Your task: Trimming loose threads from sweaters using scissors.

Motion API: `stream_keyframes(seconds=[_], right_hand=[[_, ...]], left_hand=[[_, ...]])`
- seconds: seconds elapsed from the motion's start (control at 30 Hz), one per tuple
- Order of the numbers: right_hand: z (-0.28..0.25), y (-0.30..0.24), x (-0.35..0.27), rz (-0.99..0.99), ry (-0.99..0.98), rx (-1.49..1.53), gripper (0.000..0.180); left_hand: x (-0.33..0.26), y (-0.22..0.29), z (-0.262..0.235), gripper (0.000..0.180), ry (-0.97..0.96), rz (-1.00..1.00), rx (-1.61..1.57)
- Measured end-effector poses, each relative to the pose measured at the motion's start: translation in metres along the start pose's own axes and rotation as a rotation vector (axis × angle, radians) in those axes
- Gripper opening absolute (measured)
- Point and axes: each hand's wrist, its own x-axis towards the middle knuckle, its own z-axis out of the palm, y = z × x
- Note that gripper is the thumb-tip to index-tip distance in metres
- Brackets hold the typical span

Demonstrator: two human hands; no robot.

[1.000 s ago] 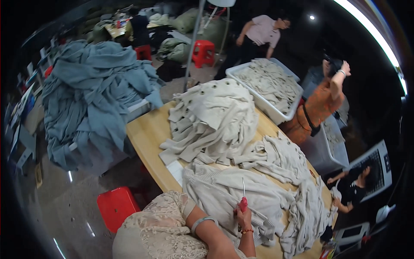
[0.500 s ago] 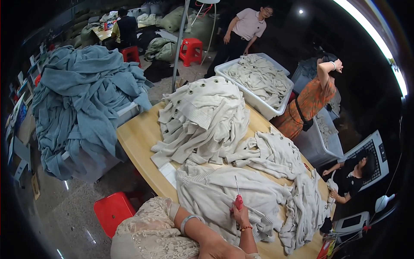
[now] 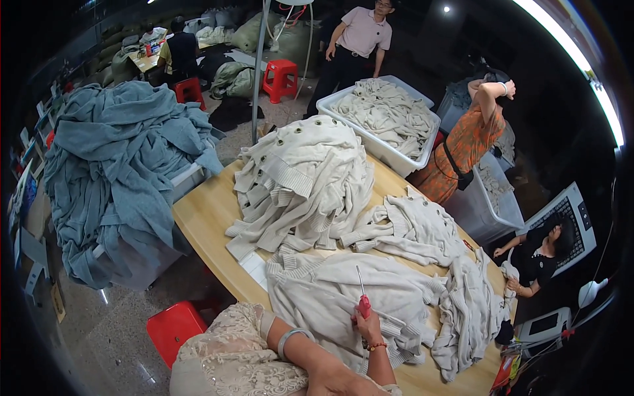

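Note:
In my right hand [image 3: 367,325] is a screwdriver-like tool [image 3: 362,290] with a red handle and a long thin metal shaft pointing up and away. This hand is above a cream knit garment [image 3: 323,280] spread on the table, and wears a beaded bracelet. My left hand [image 3: 333,379] reaches across at the lower edge, close to my right forearm; a silver bangle circles its wrist, and its fingers do not show. Beyond the spread garment rises a heap of cream knitwear [image 3: 307,178] with dark round buttons. More cream knits [image 3: 416,231] lie to its right.
The wooden table [image 3: 205,211] has a red stool [image 3: 173,330] at its left. Blue-grey knits [image 3: 125,158] overflow a bin on the left. A white bin [image 3: 370,135] of cream knits stands beyond the table. Several people are around, one in orange [image 3: 472,145] at the right.
The view has shifted slightly. My hands keep nearly the same pose, the tool still in the right one. The person in orange now has both arms raised to the head.

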Motion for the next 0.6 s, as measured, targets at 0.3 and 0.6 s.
stream_keyframes(seconds=[0.3, 0.6], right_hand=[[0.001, -0.012, -0.003, 0.015, 0.011, -0.008, 0.025], [-0.003, -0.015, -0.004, 0.110, -0.029, 0.125, 0.022]], left_hand=[[-0.020, -0.029, 0.013, 0.084, 0.217, 0.388, 0.787], [0.028, -0.033, 0.004, 0.099, -0.282, 0.784, 2.374]])
